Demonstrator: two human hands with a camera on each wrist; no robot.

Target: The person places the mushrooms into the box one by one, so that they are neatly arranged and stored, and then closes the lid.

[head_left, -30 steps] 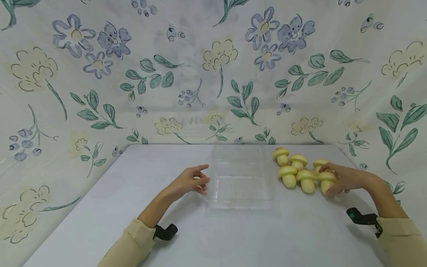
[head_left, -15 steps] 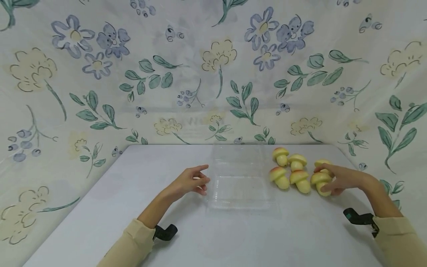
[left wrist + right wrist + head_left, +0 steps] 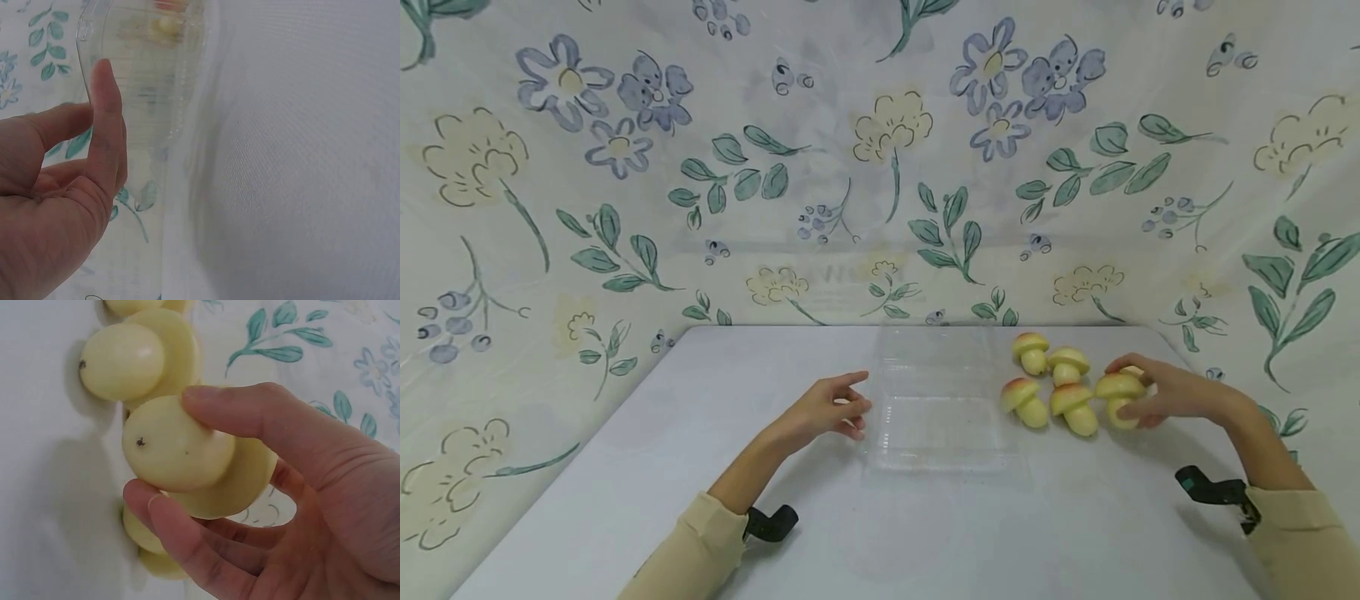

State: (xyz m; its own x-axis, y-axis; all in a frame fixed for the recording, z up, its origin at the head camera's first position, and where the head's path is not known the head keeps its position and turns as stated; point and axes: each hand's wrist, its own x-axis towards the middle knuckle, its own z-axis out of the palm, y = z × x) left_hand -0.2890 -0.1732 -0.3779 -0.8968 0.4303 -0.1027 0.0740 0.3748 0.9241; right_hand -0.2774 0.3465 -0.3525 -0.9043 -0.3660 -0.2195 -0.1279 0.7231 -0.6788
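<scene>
My right hand (image 3: pixel 1172 396) holds a yellow mushroom-shaped piece (image 3: pixel 1122 387) by its stem, at the right end of a group. In the right wrist view, thumb and fingers close round its pale rounded stem (image 3: pixel 169 440), which has a small dark spot at its end. Beside it lie several like pieces, among them a red-tinged one (image 3: pixel 1025 403). At the middle of the table is a clear plastic container (image 3: pixel 951 429). My left hand (image 3: pixel 820 412) is at its left side, fingers mostly straight, and the fingertips touch its clear wall (image 3: pixel 144 81).
A white table (image 3: pixel 700 475) spreads under everything. Its far edge meets a hanging cloth (image 3: pixel 850 167) printed with flowers and leaves. A black camera mount (image 3: pixel 771 522) is on the left wrist, and another (image 3: pixel 1213 486) is on the right.
The front row of mushroom-shaped pieces has shifted left, towards the container. The right hand has moved slightly left and closed round the rightmost piece. The left hand keeps its place.
</scene>
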